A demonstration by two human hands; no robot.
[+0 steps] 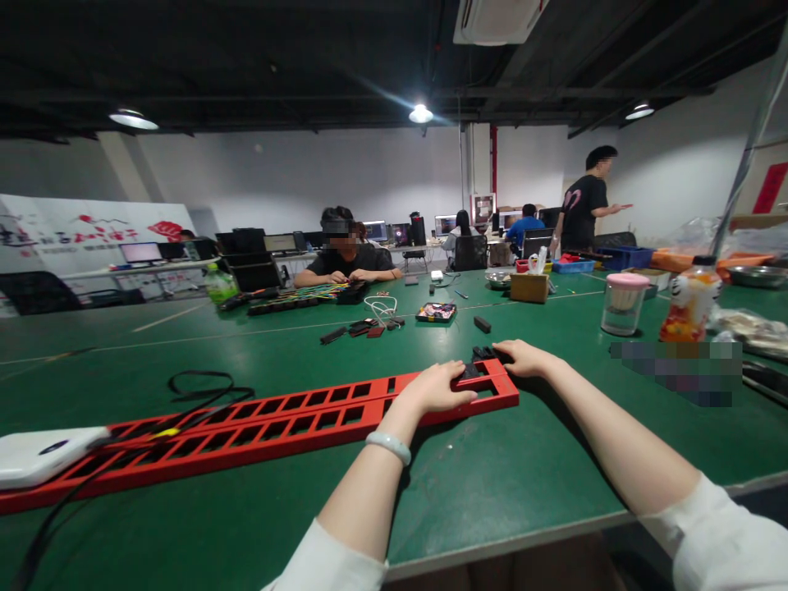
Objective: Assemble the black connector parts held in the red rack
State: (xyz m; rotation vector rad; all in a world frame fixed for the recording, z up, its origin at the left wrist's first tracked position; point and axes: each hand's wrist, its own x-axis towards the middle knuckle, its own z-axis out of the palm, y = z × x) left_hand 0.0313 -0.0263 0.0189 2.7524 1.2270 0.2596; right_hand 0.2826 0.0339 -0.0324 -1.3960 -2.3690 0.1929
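At near edge of green tabletop: left hand flat on right end of long red slotted rail, fingers curled loosely over its top, pressing rather than gripping. Pale bracelet on that wrist. Right hand at far corner of same rail end, fingertips on small black parts seated there; can't tell whether actually pinched. Rail lying flat, running left across tabletop, second red rail just beside it. White device resting on rail's left end, black cable looped behind. Further out: loose black blocks mid-table, small tray, clear jar with pink lid, orange drink bottle on right. Across the tabletop, seated person working on another rail; standing person further back right.
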